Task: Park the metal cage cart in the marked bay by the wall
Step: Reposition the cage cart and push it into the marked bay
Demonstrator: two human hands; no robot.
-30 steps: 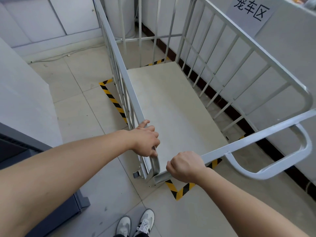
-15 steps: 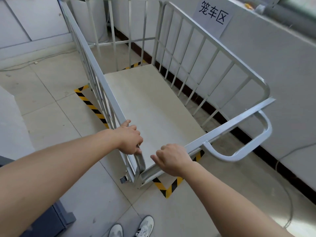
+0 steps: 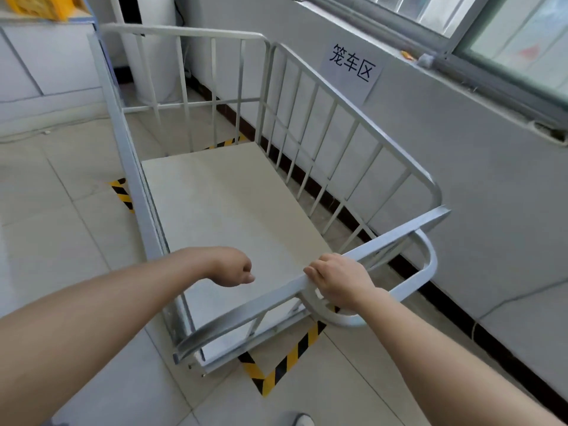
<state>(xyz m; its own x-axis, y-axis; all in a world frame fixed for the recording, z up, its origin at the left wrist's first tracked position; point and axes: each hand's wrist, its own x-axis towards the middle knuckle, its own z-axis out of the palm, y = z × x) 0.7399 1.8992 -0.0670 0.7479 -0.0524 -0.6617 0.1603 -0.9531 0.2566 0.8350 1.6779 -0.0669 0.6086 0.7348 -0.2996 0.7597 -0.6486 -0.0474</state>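
The white metal cage cart (image 3: pixel 338 118) stands lengthwise along the right wall, its pale deck bare. Yellow-and-black floor tape (image 3: pixel 276 370) marks the bay; corner pieces show at the near end, at the left side and beyond the far end. My right hand (image 3: pixel 338 279) grips the cart's near top rail beside the looped push handle. My left hand (image 3: pixel 232 267) hovers over the deck inside the cart, fingers curled, off the left side rail and holding nothing.
A paper sign (image 3: pixel 352 67) with black characters hangs on the wall above the cart. A window (image 3: pixel 507 35) runs along the upper right. A white cylinder (image 3: pixel 159 56) stands in the far corner. White cabinets (image 3: pixel 46 66) line the left. My shoe tip (image 3: pixel 302 421) shows below.
My left hand has let go of the left side rail and now hangs above the deck. My right hand has slid right along the near rail toward the handle. The view has lifted.
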